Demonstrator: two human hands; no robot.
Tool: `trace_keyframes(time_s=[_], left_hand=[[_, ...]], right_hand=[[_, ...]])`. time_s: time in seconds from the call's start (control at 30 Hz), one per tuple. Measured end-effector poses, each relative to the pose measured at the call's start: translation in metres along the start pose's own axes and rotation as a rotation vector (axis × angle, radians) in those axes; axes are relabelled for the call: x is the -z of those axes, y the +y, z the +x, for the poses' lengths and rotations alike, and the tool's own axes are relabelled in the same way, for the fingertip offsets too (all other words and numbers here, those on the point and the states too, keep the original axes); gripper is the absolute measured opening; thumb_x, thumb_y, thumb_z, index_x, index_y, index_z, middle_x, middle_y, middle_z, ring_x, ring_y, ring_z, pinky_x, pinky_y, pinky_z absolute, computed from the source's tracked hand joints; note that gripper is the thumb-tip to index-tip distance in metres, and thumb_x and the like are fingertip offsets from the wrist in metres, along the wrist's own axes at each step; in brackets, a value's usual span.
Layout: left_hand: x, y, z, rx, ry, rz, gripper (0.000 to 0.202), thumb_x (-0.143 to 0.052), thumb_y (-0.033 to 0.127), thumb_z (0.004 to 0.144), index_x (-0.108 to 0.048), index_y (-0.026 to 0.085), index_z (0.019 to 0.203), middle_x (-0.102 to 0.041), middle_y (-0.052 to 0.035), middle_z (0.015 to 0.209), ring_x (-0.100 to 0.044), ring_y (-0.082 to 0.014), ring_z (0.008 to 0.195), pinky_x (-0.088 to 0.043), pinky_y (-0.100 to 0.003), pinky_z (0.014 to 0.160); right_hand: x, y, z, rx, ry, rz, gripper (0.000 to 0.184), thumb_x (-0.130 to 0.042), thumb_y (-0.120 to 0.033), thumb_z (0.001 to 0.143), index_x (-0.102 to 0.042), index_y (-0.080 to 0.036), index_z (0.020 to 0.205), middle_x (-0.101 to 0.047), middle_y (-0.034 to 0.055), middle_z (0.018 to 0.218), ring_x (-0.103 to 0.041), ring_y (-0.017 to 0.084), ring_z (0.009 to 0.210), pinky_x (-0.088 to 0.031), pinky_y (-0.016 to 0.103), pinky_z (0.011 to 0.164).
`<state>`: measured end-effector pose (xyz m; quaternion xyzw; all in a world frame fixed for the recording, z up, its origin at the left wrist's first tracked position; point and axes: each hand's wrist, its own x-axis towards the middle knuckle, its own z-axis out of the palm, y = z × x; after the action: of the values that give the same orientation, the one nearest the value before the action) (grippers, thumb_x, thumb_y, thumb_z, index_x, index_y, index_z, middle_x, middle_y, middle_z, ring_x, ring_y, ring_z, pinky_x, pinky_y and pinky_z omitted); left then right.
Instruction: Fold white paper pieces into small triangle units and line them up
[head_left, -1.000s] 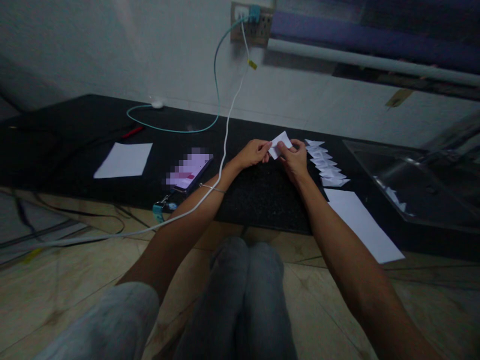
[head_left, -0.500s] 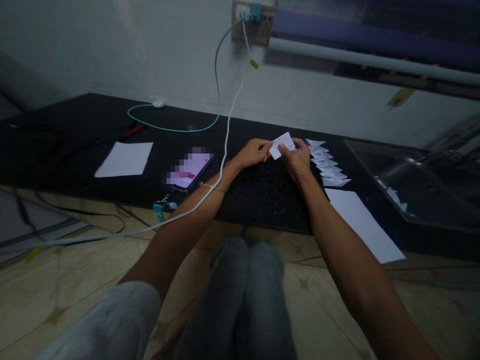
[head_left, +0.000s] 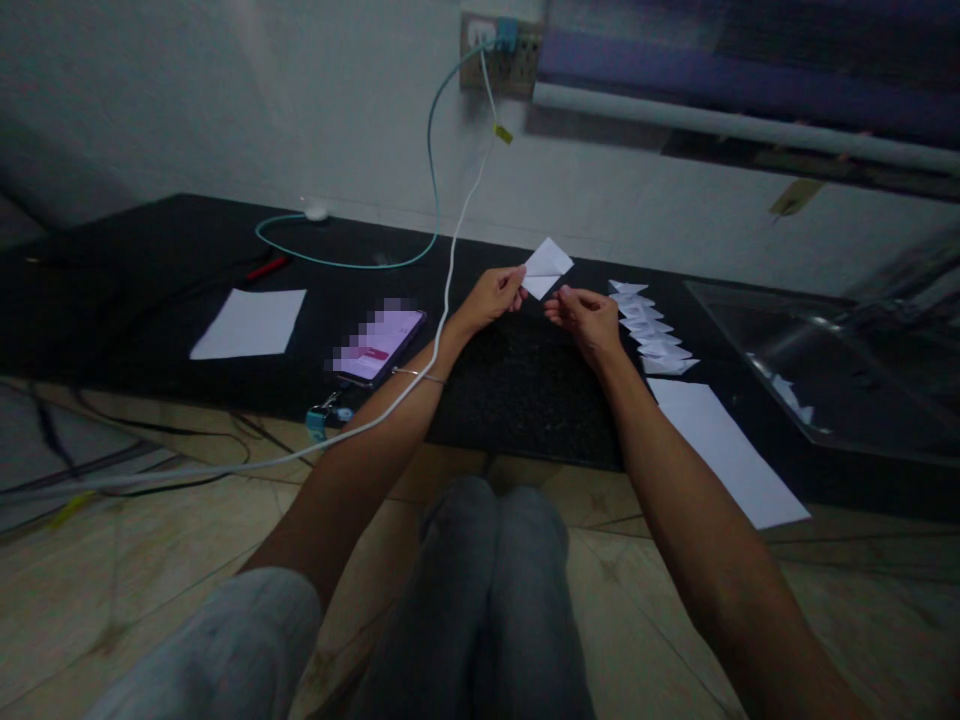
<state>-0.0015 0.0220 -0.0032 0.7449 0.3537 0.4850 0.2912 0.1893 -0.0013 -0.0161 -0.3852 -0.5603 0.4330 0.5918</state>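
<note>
My left hand (head_left: pixel 501 294) pinches the left corner of a small folded piece of white paper (head_left: pixel 547 262), held up over the black counter. A crease or flap edge runs across its middle. Just below and to the right of the paper is my right hand (head_left: pixel 586 315), its fingers loosely curled and apart, holding nothing that I can see. Right of that hand lies a row of overlapping folded white paper pieces (head_left: pixel 651 330). Below them, beside my right forearm, are flat white sheets (head_left: pixel 724 450) reaching the counter's front edge.
A white sheet (head_left: pixel 251 323) and a phone (head_left: pixel 381 345) with a strap lie on the black counter (head_left: pixel 525 400) to the left. A white cable (head_left: pixel 452 265) crosses over my left forearm. A teal cable (head_left: pixel 433 150) runs from the wall outlet. At right is a sink (head_left: pixel 862 370).
My right hand has let go of the folded paper and drawn slightly down. My left hand has lifted the paper a little up and left, and its crease now shows.
</note>
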Motion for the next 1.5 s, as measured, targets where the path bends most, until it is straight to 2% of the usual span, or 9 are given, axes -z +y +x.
trace_keyframes(time_s=[0.13,0.23,0.43,0.6,0.8,0.9,1.07,1.27,1.5], left_hand=[[0.001,0.001,-0.002,-0.026,-0.074,0.020,0.049,-0.041,0.042,0.104,-0.060,0.016,0.067,-0.059,-0.0004,0.058,-0.052,-0.0078,0.052,-0.039,-0.021,0.055],[-0.003,0.003,-0.005,-0.041,-0.101,0.008,0.049,-0.041,0.043,0.103,-0.059,0.016,0.067,-0.058,0.0003,0.058,-0.053,-0.0079,0.053,-0.039,-0.021,0.056],[-0.015,0.008,-0.007,-0.063,-0.232,-0.003,0.043,-0.045,0.037,0.101,-0.060,0.016,0.067,-0.057,0.0007,0.058,-0.049,-0.0081,0.052,-0.036,-0.022,0.054],[-0.016,0.007,-0.005,-0.016,-0.190,-0.028,0.039,-0.044,0.032,0.101,-0.057,0.017,0.067,-0.055,0.0004,0.059,-0.047,-0.0086,0.052,-0.035,-0.023,0.055],[-0.015,-0.001,0.001,-0.044,-0.047,-0.075,0.028,-0.054,0.028,0.096,-0.052,0.018,0.071,-0.053,0.0009,0.067,-0.049,-0.0105,0.063,-0.038,-0.025,0.062],[-0.014,-0.003,0.003,-0.079,-0.039,-0.094,0.025,-0.057,0.025,0.095,-0.050,0.018,0.072,-0.052,0.0011,0.071,-0.048,-0.0108,0.066,-0.038,-0.025,0.064],[-0.009,0.000,0.002,-0.039,0.012,-0.156,0.027,-0.058,0.025,0.096,-0.049,0.018,0.072,-0.048,0.0024,0.069,-0.045,-0.0092,0.063,-0.037,-0.023,0.061],[-0.007,0.006,-0.003,0.092,-0.108,-0.242,0.026,-0.054,0.028,0.098,-0.052,0.018,0.075,-0.047,0.0032,0.065,-0.043,-0.0070,0.054,-0.032,-0.021,0.052],[-0.012,0.006,-0.002,0.114,-0.090,-0.278,0.026,-0.054,0.024,0.098,-0.048,0.018,0.074,-0.047,0.0028,0.068,-0.048,-0.0064,0.060,-0.038,-0.018,0.056]], right_hand=[[-0.002,-0.001,0.001,-0.043,0.020,0.018,0.047,-0.080,-0.064,0.065,-0.060,-0.025,0.082,-0.069,-0.0021,0.075,-0.066,0.012,0.065,-0.056,0.024,0.054],[-0.003,0.003,0.004,-0.062,0.075,0.028,0.054,-0.085,-0.061,0.059,-0.052,-0.027,0.086,-0.067,-0.0055,0.074,-0.066,0.013,0.066,-0.055,0.024,0.053],[-0.004,0.010,0.005,0.067,0.068,-0.006,0.054,-0.090,-0.054,0.055,-0.061,-0.022,0.088,-0.070,0.0020,0.084,-0.068,0.020,0.076,-0.061,0.039,0.073],[-0.003,0.006,0.003,0.059,0.044,0.015,0.051,-0.088,-0.056,0.057,-0.067,-0.020,0.088,-0.072,0.0044,0.085,-0.069,0.020,0.075,-0.062,0.041,0.075],[0.000,0.008,0.004,0.040,0.045,0.009,0.053,-0.088,-0.056,0.058,-0.071,-0.018,0.091,-0.074,0.0057,0.083,-0.069,0.020,0.071,-0.062,0.038,0.067],[0.000,0.007,0.003,0.053,0.066,-0.008,0.051,-0.088,-0.057,0.059,-0.071,-0.018,0.088,-0.075,0.0054,0.082,-0.069,0.019,0.068,-0.063,0.037,0.066],[-0.003,0.000,-0.003,-0.051,-0.013,0.001,0.049,-0.087,-0.055,0.062,-0.070,-0.015,0.084,-0.074,0.0065,0.075,-0.070,0.016,0.064,-0.064,0.032,0.070],[-0.002,0.001,0.000,-0.074,0.016,0.001,0.041,-0.086,-0.051,0.065,-0.065,-0.017,0.076,-0.070,0.0026,0.063,-0.066,0.012,0.055,-0.058,0.024,0.058],[-0.003,-0.003,0.000,-0.130,0.002,0.010,0.035,-0.082,-0.048,0.072,-0.065,-0.018,0.069,-0.069,0.0020,0.063,-0.063,0.010,0.052,-0.051,0.020,0.049]])
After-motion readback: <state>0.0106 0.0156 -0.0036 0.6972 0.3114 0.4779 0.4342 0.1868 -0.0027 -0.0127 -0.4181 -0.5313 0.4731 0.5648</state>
